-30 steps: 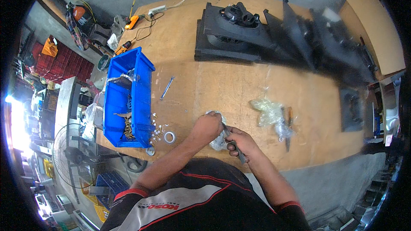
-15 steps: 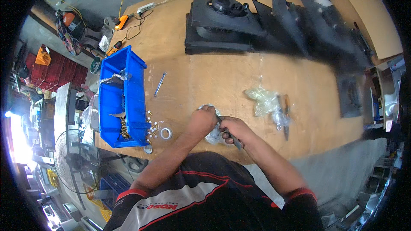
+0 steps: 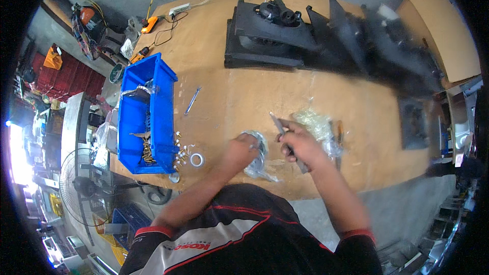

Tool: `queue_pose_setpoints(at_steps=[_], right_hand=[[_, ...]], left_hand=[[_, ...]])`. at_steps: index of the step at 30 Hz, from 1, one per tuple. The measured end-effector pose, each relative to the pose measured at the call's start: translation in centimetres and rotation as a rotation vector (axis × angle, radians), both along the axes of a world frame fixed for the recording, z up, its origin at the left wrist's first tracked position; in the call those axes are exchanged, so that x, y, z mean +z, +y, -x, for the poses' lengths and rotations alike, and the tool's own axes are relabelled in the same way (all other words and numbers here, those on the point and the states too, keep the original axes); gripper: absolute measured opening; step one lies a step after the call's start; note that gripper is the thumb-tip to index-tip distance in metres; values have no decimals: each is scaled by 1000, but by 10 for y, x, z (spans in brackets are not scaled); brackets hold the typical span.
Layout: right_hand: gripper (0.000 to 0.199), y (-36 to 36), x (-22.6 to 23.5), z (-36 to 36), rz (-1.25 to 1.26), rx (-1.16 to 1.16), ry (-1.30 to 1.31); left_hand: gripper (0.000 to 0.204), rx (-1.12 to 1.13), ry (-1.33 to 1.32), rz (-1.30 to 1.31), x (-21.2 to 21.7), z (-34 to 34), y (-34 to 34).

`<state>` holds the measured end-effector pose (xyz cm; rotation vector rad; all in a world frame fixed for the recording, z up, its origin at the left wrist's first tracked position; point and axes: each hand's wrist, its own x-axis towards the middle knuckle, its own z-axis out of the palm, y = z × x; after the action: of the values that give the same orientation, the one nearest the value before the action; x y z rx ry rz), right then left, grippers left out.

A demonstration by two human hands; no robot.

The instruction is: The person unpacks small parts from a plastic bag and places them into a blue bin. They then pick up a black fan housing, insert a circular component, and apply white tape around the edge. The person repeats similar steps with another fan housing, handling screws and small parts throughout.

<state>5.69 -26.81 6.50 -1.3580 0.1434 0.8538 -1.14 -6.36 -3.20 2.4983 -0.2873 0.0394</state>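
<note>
My left hand point(image 3: 240, 152) is closed at the left edge of a clear plastic bag point(image 3: 259, 169) on the table. Dark and silvery contents show through the plastic, but their kind is unclear. To the right, apart from the bag, my right hand point(image 3: 301, 145) grips a long, narrow grey tool point(image 3: 277, 124). One end sticks out up and left past the fingers, and the other reaches below the hand. Just beyond the right hand lies a crumpled, yellowish clear bag point(image 3: 317, 122). An orange-handled tool point(image 3: 340, 132) is beside that bag, partly hidden.
At left a blue bin point(image 3: 174, 117) holds brass-coloured pieces. Small fittings point(image 3: 179, 157) and a white ring point(image 3: 196, 160) lie beside it. A thin blue tool point(image 3: 192, 101) rests farther in. Black panels point(image 3: 272, 46) crowd the far side. A fan point(image 3: 84, 186) stands left.
My right hand has moved right, away from my left hand, carrying the grey tool, whose end now points up and left. My left hand has lowered slightly, and more of the bag shows.
</note>
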Motion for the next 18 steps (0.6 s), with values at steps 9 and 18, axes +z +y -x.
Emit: queue_pose_setpoints(at_steps=[9,18], right_hand=[[64,4,-142,32,784,134,-648],[44,68,-109,11,422,234,-921]], left_hand=[[23,201,110,332,5,7,34],[56,281,157,219,2,-3,53]])
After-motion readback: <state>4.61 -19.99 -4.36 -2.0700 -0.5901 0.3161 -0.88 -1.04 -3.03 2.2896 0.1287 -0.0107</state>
